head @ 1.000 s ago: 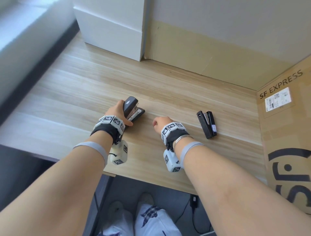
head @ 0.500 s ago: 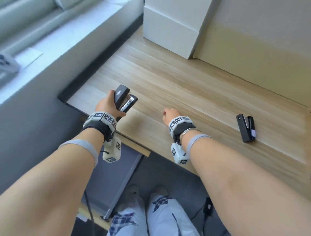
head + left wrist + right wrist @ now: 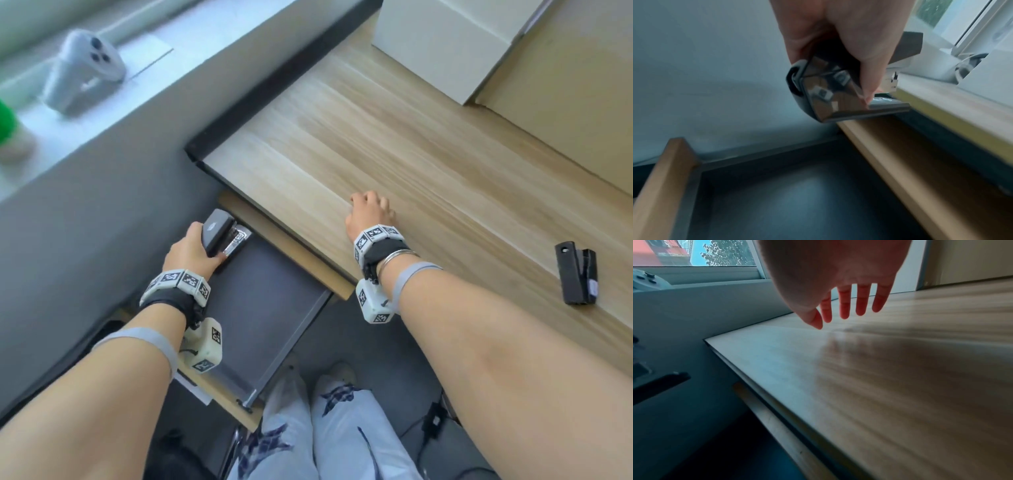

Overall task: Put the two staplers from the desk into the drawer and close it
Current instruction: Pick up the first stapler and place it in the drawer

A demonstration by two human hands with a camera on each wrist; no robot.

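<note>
My left hand (image 3: 195, 251) grips a black and chrome stapler (image 3: 221, 233) just off the wooden desk's (image 3: 428, 164) front left edge. It hangs over the far end of the open drawer (image 3: 270, 308), whose dark inside shows nothing else. In the left wrist view the fingers (image 3: 871, 68) wrap the stapler (image 3: 828, 94) above the drawer floor (image 3: 797, 194). A second black stapler (image 3: 578, 277) lies on the desk to the right. My right hand (image 3: 369, 214) rests on the desk near its front edge and holds nothing; its fingers (image 3: 844, 305) hang relaxed over the wood.
A white box (image 3: 445, 44) and a cardboard panel (image 3: 565, 85) stand at the back of the desk. A white controller (image 3: 82, 65) and a green object (image 3: 5, 120) sit on the window sill at left. My legs (image 3: 325, 431) are below the drawer front (image 3: 657, 186).
My left hand has carried the stapler off the desk's left front edge and down over the open drawer. The right hand has stayed on the desk, its fingers loosening.
</note>
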